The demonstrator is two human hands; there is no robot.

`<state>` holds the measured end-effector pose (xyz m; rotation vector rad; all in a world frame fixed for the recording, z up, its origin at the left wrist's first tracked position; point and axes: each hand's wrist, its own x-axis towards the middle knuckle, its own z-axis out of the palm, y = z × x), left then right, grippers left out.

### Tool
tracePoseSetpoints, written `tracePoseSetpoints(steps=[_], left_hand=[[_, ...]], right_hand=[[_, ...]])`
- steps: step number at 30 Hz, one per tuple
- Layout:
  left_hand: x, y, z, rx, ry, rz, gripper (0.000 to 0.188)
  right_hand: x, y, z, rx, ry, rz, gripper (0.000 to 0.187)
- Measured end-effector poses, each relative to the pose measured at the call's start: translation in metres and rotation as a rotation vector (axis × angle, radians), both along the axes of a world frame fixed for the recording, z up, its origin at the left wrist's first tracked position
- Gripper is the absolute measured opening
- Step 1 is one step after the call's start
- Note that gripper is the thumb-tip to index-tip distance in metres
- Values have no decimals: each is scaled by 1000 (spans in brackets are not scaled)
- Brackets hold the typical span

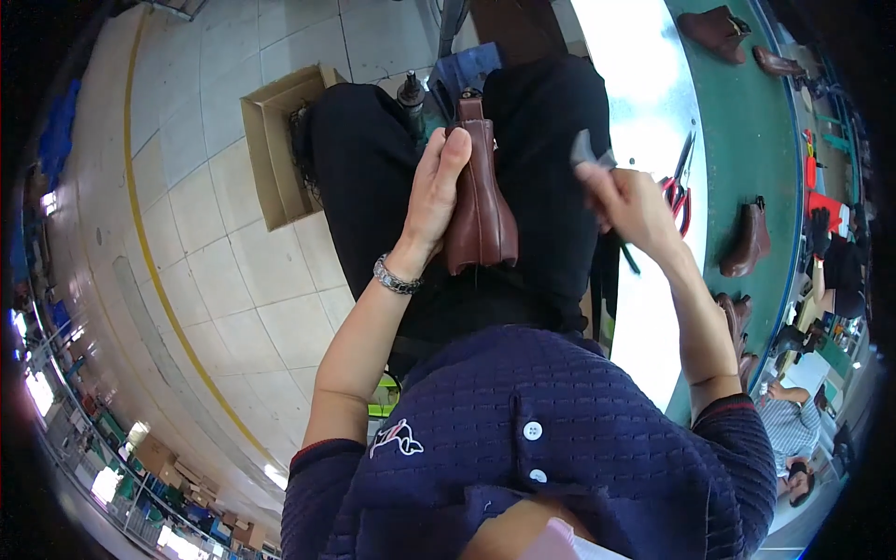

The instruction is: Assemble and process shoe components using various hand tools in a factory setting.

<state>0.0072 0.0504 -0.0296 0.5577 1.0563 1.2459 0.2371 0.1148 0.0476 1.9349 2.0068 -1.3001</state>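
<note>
My left hand (439, 191) is wrapped around the left side of a brown leather ankle boot (481, 210) above my lap, its thumb near the boot's narrow end. A seam runs along the boot's upward face, and a loop-like tab shows at the narrow end, which points away from me. To the right, over the edge of a white table, my right hand (635, 205) closes on a hand tool with a grey metal head (584, 149) and a thin dark green handle. Motion blurs the tool, so its exact kind is unclear. It is apart from the boot.
Red-handled scissors (681, 196) lie on the white table (644, 322). Beyond it, a green conveyor belt (723, 140) carries several brown boots. An open cardboard box (271, 159) with dark scraps sits left of my knee. A machine part (411, 93) stands between my legs. Other people are at far right.
</note>
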Motion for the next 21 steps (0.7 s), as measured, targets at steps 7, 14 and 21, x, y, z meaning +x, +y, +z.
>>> tracePoseSetpoints(steps=[7, 14, 21], left_hand=[[-10, -12, -37, 66, -213, -183, 90], [-2, -1, -35, 94, -286, -257, 90], [21, 19, 24, 326, 365, -349, 103]], right_hand=[[85, 14, -61, 532, -508, 148, 33], [46, -22, -31, 710, 90, 249, 40], [-16, -50, 35, -148, 443, 98, 81]])
